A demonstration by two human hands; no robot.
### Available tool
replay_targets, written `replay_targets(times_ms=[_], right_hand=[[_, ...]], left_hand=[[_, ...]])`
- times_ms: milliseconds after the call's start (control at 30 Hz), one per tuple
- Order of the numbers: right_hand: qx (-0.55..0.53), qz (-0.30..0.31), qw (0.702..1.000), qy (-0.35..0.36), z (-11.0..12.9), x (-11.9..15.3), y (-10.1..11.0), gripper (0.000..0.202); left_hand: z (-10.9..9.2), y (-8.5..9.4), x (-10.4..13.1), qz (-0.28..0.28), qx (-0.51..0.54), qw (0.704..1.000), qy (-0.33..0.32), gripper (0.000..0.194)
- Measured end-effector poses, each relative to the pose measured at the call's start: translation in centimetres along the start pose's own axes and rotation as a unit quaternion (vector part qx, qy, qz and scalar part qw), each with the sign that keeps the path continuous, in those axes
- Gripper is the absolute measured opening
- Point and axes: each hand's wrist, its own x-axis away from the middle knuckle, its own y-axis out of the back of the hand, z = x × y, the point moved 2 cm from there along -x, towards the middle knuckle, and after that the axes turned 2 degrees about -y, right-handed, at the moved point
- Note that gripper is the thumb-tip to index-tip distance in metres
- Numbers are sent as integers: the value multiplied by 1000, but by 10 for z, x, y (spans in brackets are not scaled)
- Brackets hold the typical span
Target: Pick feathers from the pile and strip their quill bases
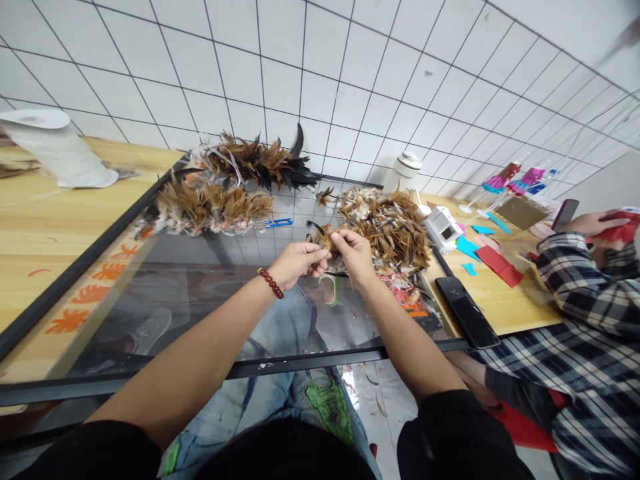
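Note:
Over the glass tabletop (200, 267), my left hand (301, 259) and my right hand (354, 253) are close together, fingers pinched. A small tuft of brown and black feathers (318, 235) is between them; the right fingertips grip it from the right. My left fingertips close at its lower end, where the exact contact is hidden. To the right of my right hand lies a large heap of brown feathers (387, 223). Blue thread snips (279, 223) rest beyond my left hand, beside a row of tan feathers (215, 203).
Darker feathers (260, 160) lie by the tiled wall. A white roll (63, 147) stands far left, a white lidded cup (403, 170) at the back. A black phone (466, 310) lies at the right edge. Beyond sits a person in a checked shirt (590, 320), near red paper pieces (499, 265).

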Motion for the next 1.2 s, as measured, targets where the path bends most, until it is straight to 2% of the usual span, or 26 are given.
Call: replay_targets(times_ms=[67,200,233,300,400,467,533,567,600,633,700,767,867,933,1067,1200], right_hand=[[-15,7,1000,-7,2,0,4,30],[-52,157,983,-77,6,4,4,32],[-56,174,979,-85,6,5,2,31],[-49,157,983,-82,6,6,0,31],[-6,104,994,-44,5,4,0,31],[45,74,996,-5,9,1,6,29],[132,73,988,35,15,0,16,23],[189,100,976,53,18,0,21,20],[247,156,954,67,21,1,24,15],[297,220,927,72,22,3,27,10],[376,305,872,71,21,6,31,3],[425,331,840,72,19,7,31,5],[444,360,816,84,16,9,25,14],[444,357,816,99,18,10,22,17],[435,291,844,120,27,10,20,15],[416,256,864,124,34,11,19,13]], left_hand=[[-1,0,0,13,13,1000,-17,22],[-2,-1,2,59,32,997,-22,26],[-2,-1,3,67,30,997,-15,27],[-1,-3,3,70,13,997,-2,28],[-1,-4,2,43,-33,998,-13,26],[-1,-3,1,13,-46,998,-36,24],[-3,0,-1,-37,-22,997,-64,20],[-4,2,-2,-66,-1,995,-77,18],[-5,4,-3,-94,19,991,-89,17],[-5,6,-3,-117,33,988,-98,16],[-6,9,-4,-148,45,982,-106,18],[-6,10,-4,-167,49,979,-109,20],[-6,10,-4,-174,48,978,-103,22],[-5,10,-4,-168,43,980,-95,21],[-5,7,-2,-151,34,986,-60,17],[-6,3,0,-128,13,992,-9,13]])
